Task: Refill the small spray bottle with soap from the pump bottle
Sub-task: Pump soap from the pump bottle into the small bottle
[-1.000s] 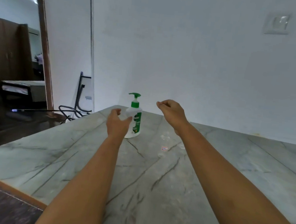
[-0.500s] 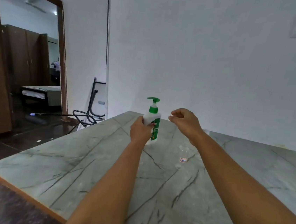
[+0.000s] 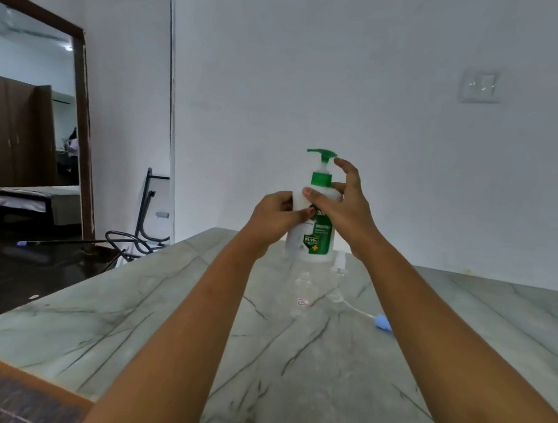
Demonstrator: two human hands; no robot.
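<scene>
The table (image 3: 156, 319) is a grey-green stone slab with dark veins and a wooden edge, set against a plain white wall with a switch plate (image 3: 480, 86) high on the right. At far left a dark wooden door frame (image 3: 83, 142) opens onto a room with a bed (image 3: 30, 200), and a black metal frame (image 3: 147, 204) leans by the wall. Both bare forearms reach across the slab. The left hand (image 3: 275, 219) grips the pump bottle (image 3: 319, 236) by its left side and hides part of it. The right hand (image 3: 347, 206) clasps its shoulder, thumb in front, fingers behind the green collar. The pump bottle is smooth white plastic with a green label and pump head. Just nearer stands the small spray bottle (image 3: 303, 288), clear and uncapped. To its right lies a clear sprayer top (image 3: 338, 269), whose thin white tube runs to a small blue piece (image 3: 383, 323).
</scene>
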